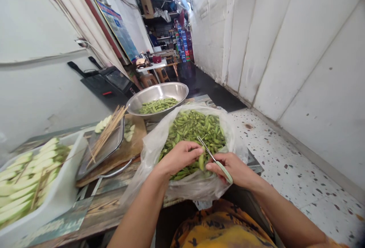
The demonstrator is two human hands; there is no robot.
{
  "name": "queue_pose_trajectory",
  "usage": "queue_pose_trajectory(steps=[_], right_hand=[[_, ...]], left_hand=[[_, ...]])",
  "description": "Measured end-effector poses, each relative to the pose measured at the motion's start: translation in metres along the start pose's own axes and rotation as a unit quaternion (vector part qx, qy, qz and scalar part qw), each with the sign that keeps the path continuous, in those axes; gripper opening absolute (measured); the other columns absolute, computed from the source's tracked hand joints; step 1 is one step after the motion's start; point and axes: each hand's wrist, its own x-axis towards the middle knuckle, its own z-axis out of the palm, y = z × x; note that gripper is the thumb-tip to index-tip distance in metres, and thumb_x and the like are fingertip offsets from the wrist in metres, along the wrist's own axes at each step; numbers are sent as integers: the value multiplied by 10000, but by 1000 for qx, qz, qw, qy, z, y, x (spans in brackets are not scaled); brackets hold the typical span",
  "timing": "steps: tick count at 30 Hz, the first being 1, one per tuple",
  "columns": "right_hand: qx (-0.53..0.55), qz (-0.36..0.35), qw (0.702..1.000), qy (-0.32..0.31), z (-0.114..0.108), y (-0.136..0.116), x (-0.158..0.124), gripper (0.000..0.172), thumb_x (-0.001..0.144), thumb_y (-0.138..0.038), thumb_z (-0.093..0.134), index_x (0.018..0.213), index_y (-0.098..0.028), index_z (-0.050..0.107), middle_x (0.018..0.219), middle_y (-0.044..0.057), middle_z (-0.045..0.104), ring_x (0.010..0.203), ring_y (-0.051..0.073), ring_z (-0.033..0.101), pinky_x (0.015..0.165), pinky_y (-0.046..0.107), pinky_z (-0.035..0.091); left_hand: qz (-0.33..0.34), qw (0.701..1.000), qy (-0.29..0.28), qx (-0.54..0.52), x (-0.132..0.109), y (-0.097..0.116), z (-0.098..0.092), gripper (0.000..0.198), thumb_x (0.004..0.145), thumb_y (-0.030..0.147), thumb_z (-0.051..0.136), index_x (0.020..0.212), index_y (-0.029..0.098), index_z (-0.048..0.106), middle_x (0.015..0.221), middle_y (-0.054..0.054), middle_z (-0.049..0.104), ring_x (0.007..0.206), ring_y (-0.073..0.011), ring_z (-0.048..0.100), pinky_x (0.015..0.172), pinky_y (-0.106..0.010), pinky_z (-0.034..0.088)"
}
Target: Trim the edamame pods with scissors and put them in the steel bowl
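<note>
A clear plastic bag (142, 172) full of green bean pods (196, 128) sits on the table edge in front of me. My left hand (178, 156) is closed in a pinch on one green pod (201, 160) held just above the bag. My right hand (234, 170) grips green-handled scissors (215, 158), whose blades point up and left beside the pod's tip. A metal bowl (171, 90) behind the bag holds a small pile of trimmed pods (158, 105).
A white tub (65, 179) of skewered pale green vegetable slices stands at the left. A metal tray (99, 155) with wooden skewers (107, 132) rests on a wooden cutting board (134, 145). White walls flank a speckled floor (285, 164); a corridor runs beyond.
</note>
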Motion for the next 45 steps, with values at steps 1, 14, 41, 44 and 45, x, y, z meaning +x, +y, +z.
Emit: queue_pose_trajectory(steps=[1, 14, 41, 44, 45], right_hand=[[9, 8, 1000, 3, 0, 0, 0, 401, 784, -534, 586, 696, -143, 579, 450, -41, 474, 378, 83, 435, 378, 185, 318], [116, 29, 993, -5, 5, 1, 2, 454, 790, -574, 550, 931, -142, 558, 571, -21, 538, 422, 79, 454, 343, 158, 345], [147, 15, 989, 16, 4, 10, 0, 418, 800, -560, 551, 817, -143, 577, 469, -40, 513, 340, 64, 392, 321, 163, 271], [149, 13, 989, 6, 3, 10, -3, 412, 815, -549, 539, 848, -141, 584, 490, -37, 515, 373, 74, 437, 345, 167, 296], [150, 13, 989, 1, 3, 10, -3, 405, 817, -542, 542, 856, -141, 585, 493, -37, 515, 384, 77, 453, 354, 168, 301]], left_hand=[[-5, 1000, 4, -19, 0, -1, -1, 393, 736, 527, 583, 656, 148, 521, 475, 74, 322, 430, -51, 243, 428, -215, 149], [26, 952, 177, -250, -2, -3, 2, 317, 701, 408, 674, 713, 129, 523, 452, 69, 407, 395, -22, 280, 398, -168, 149], [56, 926, 229, -294, -30, 27, -13, 208, 772, 316, 566, 681, 136, 520, 463, 44, 426, 370, -28, 275, 354, -157, 137], [103, 903, 275, -315, -26, 56, -52, 169, 742, 278, 518, 641, 155, 459, 565, 6, 509, 359, -26, 289, 335, -165, 127], [114, 897, 303, -301, -18, 65, -69, 174, 743, 290, 500, 639, 163, 442, 576, 4, 508, 365, -31, 309, 335, -165, 144]])
